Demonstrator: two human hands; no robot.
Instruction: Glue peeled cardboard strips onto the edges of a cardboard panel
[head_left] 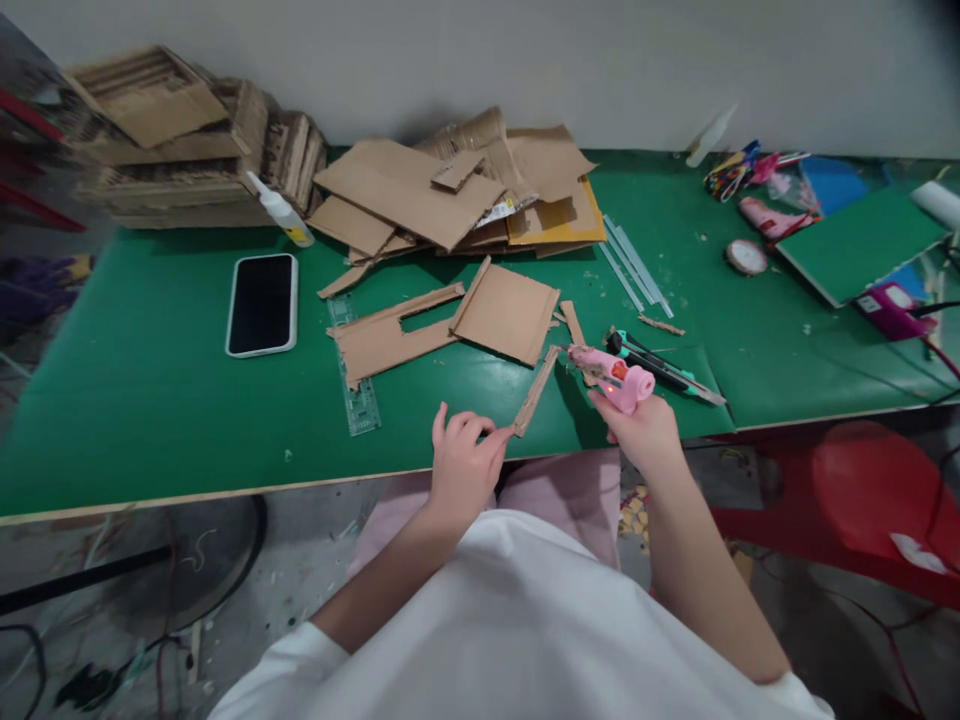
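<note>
Between finger and thumb, my left hand (466,455) pinches the near end of a narrow cardboard strip (536,392). My right hand (643,432) is wrapped round the handle of a pink hot glue gun (619,378), whose nozzle is at the strip's far end; whether it touches cannot be made out. Just beyond lies a square cardboard panel (506,310) with a raised edge on its left. Left of it, a notched cardboard piece (397,340) rests partly over a clear ruler (360,400). A green and black utility knife (664,365) lies beside the glue gun.
A phone (262,305) and a glue bottle (285,215) are at the left. Cardboard sheets (420,190) and stacked cardboard frames (172,150) line the wall. Glue sticks (634,265), a tape roll (746,257) and a green board (862,245) lie rightward. A red stool (870,490) stands below.
</note>
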